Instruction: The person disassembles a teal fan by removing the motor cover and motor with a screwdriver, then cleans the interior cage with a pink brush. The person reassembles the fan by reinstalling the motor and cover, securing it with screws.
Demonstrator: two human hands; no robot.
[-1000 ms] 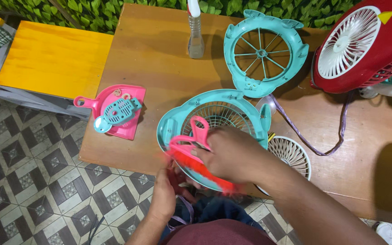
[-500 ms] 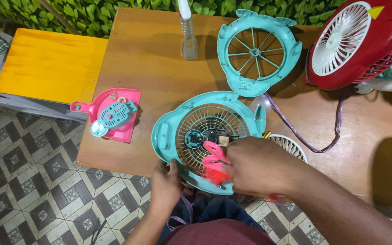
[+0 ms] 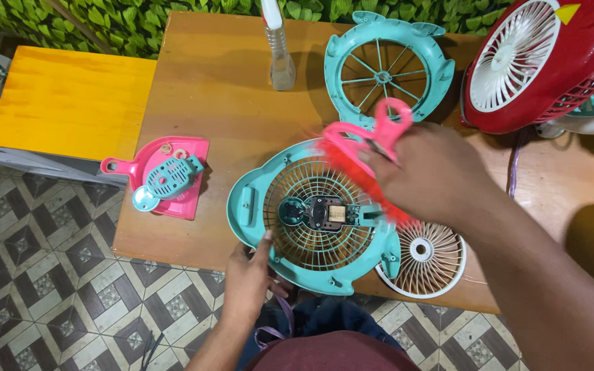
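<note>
My left hand [image 3: 247, 275] grips the near rim of the teal plastic fan housing [image 3: 314, 218], which lies flat on the brown wooden table [image 3: 214, 89], motor showing at its centre. My right hand [image 3: 424, 175] is clenched on a pink-handled brush with red bristles [image 3: 366, 161], blurred, over the housing's far right edge. White fan blade [image 3: 424, 257] just beside; teal grille cover [image 3: 386, 69] behind.

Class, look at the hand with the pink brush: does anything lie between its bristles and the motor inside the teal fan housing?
Nothing visible does. The right hand holds the pink brush above the open teal fan housing, whose front cover lies apart on the table. The motor sits exposed; the left hand grips only the rim.
</note>
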